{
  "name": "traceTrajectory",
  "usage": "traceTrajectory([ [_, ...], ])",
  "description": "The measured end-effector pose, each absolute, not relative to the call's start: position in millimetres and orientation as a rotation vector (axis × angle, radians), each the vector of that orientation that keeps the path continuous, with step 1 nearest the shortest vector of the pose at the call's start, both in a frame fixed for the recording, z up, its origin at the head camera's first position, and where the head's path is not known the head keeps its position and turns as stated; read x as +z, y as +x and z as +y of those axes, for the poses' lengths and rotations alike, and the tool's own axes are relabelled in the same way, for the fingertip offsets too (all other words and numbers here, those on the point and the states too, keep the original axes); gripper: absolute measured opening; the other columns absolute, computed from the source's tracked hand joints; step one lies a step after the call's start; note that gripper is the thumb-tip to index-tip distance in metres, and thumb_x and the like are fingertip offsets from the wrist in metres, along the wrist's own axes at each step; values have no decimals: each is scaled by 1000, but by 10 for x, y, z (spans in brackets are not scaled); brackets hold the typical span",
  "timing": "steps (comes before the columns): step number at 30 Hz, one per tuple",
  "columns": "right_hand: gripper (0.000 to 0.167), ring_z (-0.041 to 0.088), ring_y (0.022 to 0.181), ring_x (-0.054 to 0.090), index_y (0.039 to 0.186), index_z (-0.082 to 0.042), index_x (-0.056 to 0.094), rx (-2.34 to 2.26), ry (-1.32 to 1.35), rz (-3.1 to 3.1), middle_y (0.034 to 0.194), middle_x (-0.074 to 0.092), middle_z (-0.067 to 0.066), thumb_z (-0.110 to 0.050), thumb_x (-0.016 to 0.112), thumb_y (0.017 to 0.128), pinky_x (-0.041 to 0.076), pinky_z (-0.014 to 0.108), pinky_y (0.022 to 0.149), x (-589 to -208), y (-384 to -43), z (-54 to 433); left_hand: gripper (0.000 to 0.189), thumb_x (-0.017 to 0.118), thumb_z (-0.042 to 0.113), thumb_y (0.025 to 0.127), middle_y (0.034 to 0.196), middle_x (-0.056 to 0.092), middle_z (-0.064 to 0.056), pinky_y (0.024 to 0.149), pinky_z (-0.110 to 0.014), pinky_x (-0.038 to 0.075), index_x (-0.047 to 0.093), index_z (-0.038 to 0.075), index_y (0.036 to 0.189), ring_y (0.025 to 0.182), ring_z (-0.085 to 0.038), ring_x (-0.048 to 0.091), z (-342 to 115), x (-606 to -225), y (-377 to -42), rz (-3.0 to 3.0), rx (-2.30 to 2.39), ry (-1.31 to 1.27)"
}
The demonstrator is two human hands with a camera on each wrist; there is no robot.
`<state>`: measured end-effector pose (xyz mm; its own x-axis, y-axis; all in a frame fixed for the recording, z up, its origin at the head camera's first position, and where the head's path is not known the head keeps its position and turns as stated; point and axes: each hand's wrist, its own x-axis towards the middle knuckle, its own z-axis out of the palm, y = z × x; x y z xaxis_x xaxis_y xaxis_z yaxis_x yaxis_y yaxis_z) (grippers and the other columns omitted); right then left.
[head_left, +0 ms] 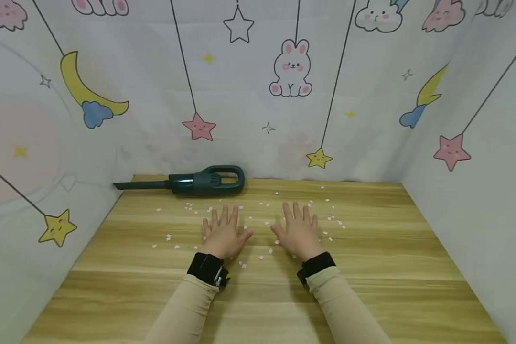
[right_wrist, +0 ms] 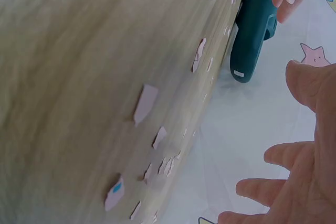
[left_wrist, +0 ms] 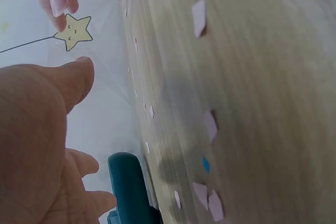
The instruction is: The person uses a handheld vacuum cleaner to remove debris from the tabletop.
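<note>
In the head view my left hand [head_left: 224, 236] is held palm down over the middle of the table, fingers spread and straight. My right hand [head_left: 299, 235] mirrors it a little to the right, also with spread fingers. Both wrist views show a gap between palm and tabletop, and neither hand holds anything. Small pale paper scraps [head_left: 177, 247] lie scattered around and beneath the hands. Behind them, along the back edge, a dark green handheld vacuum cleaner [head_left: 206, 184] lies on its side, its narrow nozzle [head_left: 142, 185] pointing left.
The wood-grain table [head_left: 258, 306] is enclosed at the back and both sides by white cloth [head_left: 249, 95] printed with stars, moons and rabbits. A few scraps, such as one paper piece [right_wrist: 114, 193], carry a blue mark.
</note>
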<state>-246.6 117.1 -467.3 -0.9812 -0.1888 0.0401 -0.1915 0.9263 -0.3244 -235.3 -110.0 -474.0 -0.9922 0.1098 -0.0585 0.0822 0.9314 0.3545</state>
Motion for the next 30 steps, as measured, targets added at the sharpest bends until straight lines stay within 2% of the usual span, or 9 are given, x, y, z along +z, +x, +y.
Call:
traceTrajectory([
  [11,78,45,142,9,155,-18,18,458,422,-3102,157,17,19,-58,46,95,6,66,110,-4594,-2548,1023,84,44,62,95,159,5,-19,108,-69,-1,12,15,156,142,-48,-2,-1255,-4747,-2280,2996,612,115],
  [16,76,43,140,21,154,-16,21,341,574,-3088,155,25,19,-55,49,96,18,65,109,-4509,-2693,897,85,42,63,95,159,4,-19,108,-68,1,8,15,156,142,-47,-1,-1356,-4733,-2256,2958,675,104],
  [20,74,37,132,40,154,-13,20,403,749,-3074,149,38,18,-51,49,98,33,54,106,-4433,-2880,770,83,46,57,96,159,5,-20,110,-65,7,9,13,156,142,-45,2,-1455,-4722,-2243,2929,775,118],
  [24,69,31,117,56,153,-11,22,676,852,-3066,136,53,18,-43,51,99,46,46,96,-4359,-3155,642,76,52,45,98,158,14,-19,113,-55,17,15,11,155,144,-35,13,-1529,-4691,-2247,2894,972,167],
  [26,68,31,113,58,153,-10,23,752,848,-3071,133,55,18,-42,52,99,48,46,94,-4327,-3303,578,74,53,45,98,158,17,-17,114,-50,21,17,13,155,144,-30,17,-1557,-4679,-2256,2891,1024,185],
  [30,70,32,121,53,150,-6,28,647,862,-3047,139,50,18,-42,56,97,45,46,97,-4314,-3579,423,74,50,51,97,159,17,-14,114,-48,21,17,17,155,144,-26,16,-1608,-4657,-2245,2886,1067,184],
])
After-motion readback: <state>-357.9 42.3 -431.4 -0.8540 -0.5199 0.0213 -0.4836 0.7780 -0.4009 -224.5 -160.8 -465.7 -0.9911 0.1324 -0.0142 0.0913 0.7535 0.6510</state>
